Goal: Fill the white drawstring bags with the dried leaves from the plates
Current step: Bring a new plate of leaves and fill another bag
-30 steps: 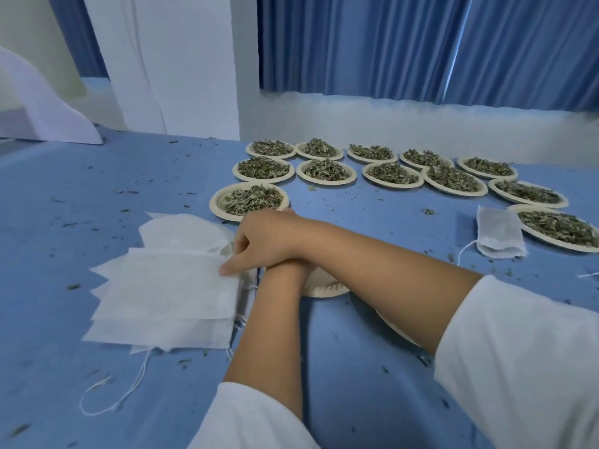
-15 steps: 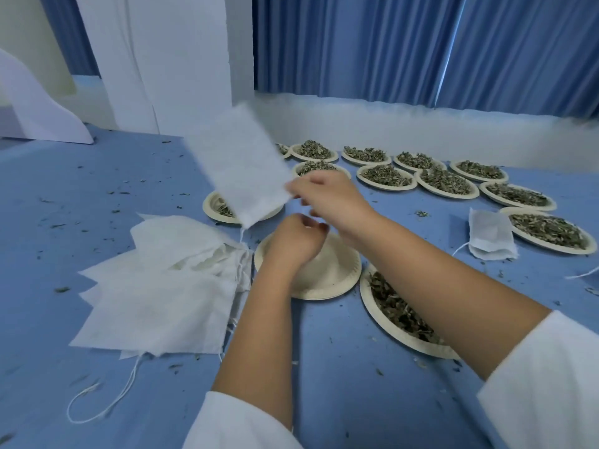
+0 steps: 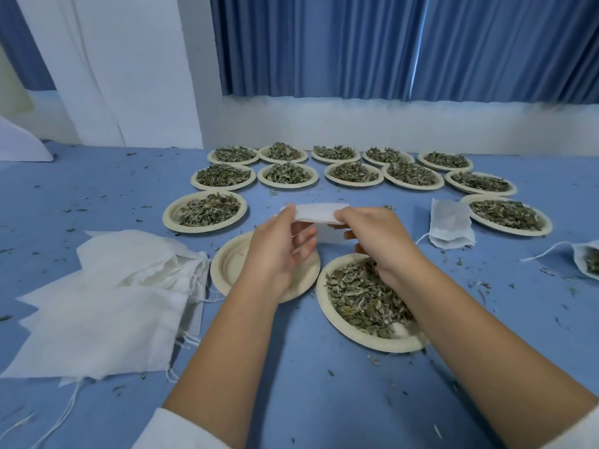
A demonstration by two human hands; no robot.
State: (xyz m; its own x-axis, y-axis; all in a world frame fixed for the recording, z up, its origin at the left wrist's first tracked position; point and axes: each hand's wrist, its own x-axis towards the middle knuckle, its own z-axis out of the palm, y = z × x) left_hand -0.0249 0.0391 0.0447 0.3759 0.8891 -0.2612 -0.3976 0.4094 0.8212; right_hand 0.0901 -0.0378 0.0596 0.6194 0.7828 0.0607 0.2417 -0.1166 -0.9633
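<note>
Both hands hold one white drawstring bag [image 3: 319, 212] up between them, above the table's middle. My left hand [image 3: 278, 251] pinches its left edge and my right hand [image 3: 377, 238] pinches its right edge. Under my left hand lies an empty paper plate [image 3: 230, 264]. Below my right wrist sits a plate of dried leaves [image 3: 363, 303]. A pile of empty white bags [image 3: 107, 303] lies at the left. A filled bag [image 3: 450, 223] lies at the right, and another bag with leaves [image 3: 586, 260] shows at the right edge.
Several paper plates heaped with dried leaves [image 3: 353, 171] stand in rows at the back of the blue table [image 3: 308, 384]. Leaf crumbs are scattered over the cloth. Blue curtains and a white wall close off the far side.
My right hand lifted one bag off the pile and swung it to the middle. My left hand came up from the empty plate and took its other edge.
</note>
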